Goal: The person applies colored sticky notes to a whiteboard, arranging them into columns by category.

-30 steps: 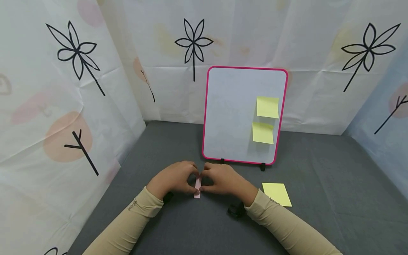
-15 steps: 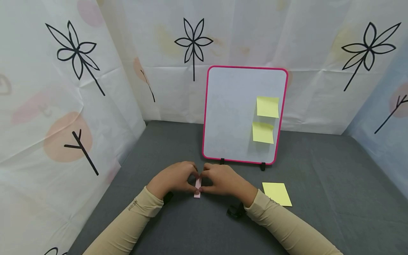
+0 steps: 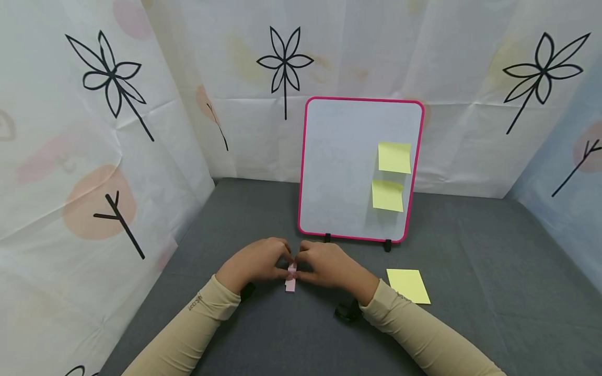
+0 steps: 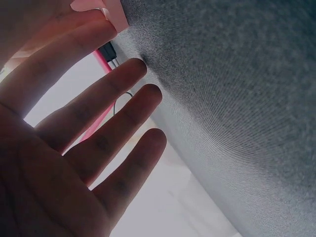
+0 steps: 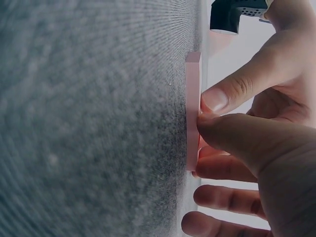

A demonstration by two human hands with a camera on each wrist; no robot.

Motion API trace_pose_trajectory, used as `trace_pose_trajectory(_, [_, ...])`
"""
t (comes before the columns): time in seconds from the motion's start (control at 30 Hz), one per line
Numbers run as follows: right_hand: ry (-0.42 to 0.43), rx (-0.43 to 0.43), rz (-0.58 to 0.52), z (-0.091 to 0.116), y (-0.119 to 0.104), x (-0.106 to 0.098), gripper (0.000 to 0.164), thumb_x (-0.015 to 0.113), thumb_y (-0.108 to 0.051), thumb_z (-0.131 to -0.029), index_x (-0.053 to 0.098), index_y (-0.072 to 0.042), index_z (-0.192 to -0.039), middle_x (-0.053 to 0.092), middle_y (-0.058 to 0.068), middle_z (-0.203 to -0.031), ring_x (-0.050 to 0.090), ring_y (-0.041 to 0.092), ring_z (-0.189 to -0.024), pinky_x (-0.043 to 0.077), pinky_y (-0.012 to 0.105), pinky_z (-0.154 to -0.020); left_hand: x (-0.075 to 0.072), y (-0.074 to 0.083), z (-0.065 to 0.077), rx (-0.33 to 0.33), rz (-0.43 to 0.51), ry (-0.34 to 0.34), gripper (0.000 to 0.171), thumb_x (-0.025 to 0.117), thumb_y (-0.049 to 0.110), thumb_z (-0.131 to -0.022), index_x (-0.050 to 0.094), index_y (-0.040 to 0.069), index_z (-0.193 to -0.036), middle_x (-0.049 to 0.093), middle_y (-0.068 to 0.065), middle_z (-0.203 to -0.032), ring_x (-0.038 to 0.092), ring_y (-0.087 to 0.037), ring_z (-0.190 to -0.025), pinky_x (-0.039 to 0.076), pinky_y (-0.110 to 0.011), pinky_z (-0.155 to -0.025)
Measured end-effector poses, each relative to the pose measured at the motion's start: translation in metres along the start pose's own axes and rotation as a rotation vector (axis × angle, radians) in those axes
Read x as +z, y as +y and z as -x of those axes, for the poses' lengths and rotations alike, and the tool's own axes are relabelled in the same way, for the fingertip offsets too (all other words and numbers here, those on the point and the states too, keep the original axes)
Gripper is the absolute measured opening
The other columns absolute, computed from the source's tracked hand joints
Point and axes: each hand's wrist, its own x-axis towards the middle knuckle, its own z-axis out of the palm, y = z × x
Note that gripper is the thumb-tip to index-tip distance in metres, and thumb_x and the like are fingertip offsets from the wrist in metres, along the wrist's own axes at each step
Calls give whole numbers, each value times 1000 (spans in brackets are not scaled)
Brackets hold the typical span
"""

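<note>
A narrow pink sticky-note pad lies on the grey cloth between both hands. My left hand holds it from the left with thumb and index finger; in the left wrist view, its other fingers are spread out straight. From the right, my right hand pinches at the same pad, the tips of both thumbs meeting over its top. The right wrist view shows the pad's thick side flat along the cloth. A curled pink edge rises by the pad in the left wrist view. Fingers cover the pad's far end.
Behind the hands, a pink-framed whiteboard stands on black feet, two yellow sticky notes stuck to its right side. Another yellow note lies on the grey cloth-covered table beside the right forearm. Patterned white curtains surround the table.
Both thumbs have slid away from me along the pink pad, baring more of its near end. A stepped pink edge now shows beside the thumbs. The arms stay in place.
</note>
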Motion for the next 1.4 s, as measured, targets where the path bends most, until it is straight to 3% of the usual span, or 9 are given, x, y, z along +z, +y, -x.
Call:
trace_pose_trajectory(0.33, [29, 0, 5, -1, 0, 1, 20, 77, -37, -98, 82, -21, -108, 66, -3, -95, 52, 5, -67, 43, 20, -57, -1, -1, 1, 54, -20, 32, 17, 82, 25, -95, 84, 11, -105, 76, -1, -113, 72, -17, -105, 60, -38, -93])
trace_pose_trajectory(0.7, [43, -3, 11, 0, 0, 3, 14, 75, -30, -100, 82, -20, -107, 64, -3, -92, 54, 7, -69, 45, 22, -58, -3, -2, 3, 59, -40, 45, 15, 81, 10, -88, 82, 11, -102, 75, 0, -111, 71, -19, -102, 59, -39, -92])
trace_pose_trajectory(0.97, [52, -9, 17, 0, 0, 2, 12, 74, -29, -100, 81, -21, -105, 63, -3, -90, 51, 6, -67, 42, 21, -57, -1, -2, 1, 115, -69, 74, 6, 78, 11, -95, 83, 12, -98, 75, 2, -105, 71, -17, -97, 59, -35, -87])
trace_pose_trajectory(1.17, [45, 5, 2, -1, -1, -2, 13, 75, -32, -100, 81, -21, -104, 64, -3, -91, 52, 6, -68, 43, 21, -58, -1, -2, 0, 118, -78, 76, 7, 78, 9, -94, 83, 11, -98, 76, 0, -106, 71, -17, -95, 60, -34, -85])
trace_pose_trajectory(1.4, [53, -3, -17, -1, -3, -5, 26, 81, -42, -93, 81, -20, -106, 65, -4, -94, 49, 4, -66, 40, 19, -58, 0, -2, 0, 118, -77, 89, 7, 77, 8, -94, 83, 11, -96, 76, 1, -105, 71, -16, -94, 60, -34, -85])
